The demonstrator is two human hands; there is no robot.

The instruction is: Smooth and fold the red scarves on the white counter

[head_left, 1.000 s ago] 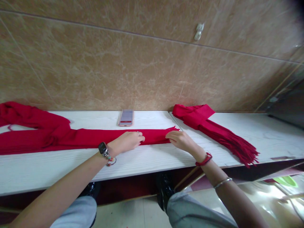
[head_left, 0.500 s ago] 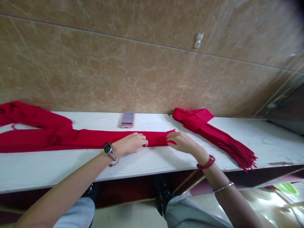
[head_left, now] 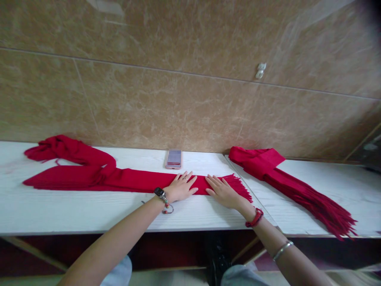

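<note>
Head view: both forearms come in from the near side, angled toward each other, and meet the work just right of centre. Left hand palm down on the long red scarf, fingers spread, pointing far and right, thumb out to the right. Right hand also palm down, fingers fanned toward far left, lying on the same cloth just short of its right-end fringe. Hands near each other, not touching; nothing pinched in either. Scarf runs left to right along the white tabletop, a flat, smooth, narrow strip under the hands, layered edges showing toward the left; a rumpled, twisted length of red cloth lies at its far left side. Fringe in thin strands, slanting near and right. Second red scarf to the right, folded over at its far left end, its long tassels trailing near right. Phone, pinkish rim, flat beyond the left hand, near the wall. Tabletop pale, with fine wood grain and a seam between panels. Wall brown, marbled, glossy tile with straight joints; small white fitting on it, far right. Dark watch on left wrist; red braided band on right, silver bangle higher up the arm.
</note>
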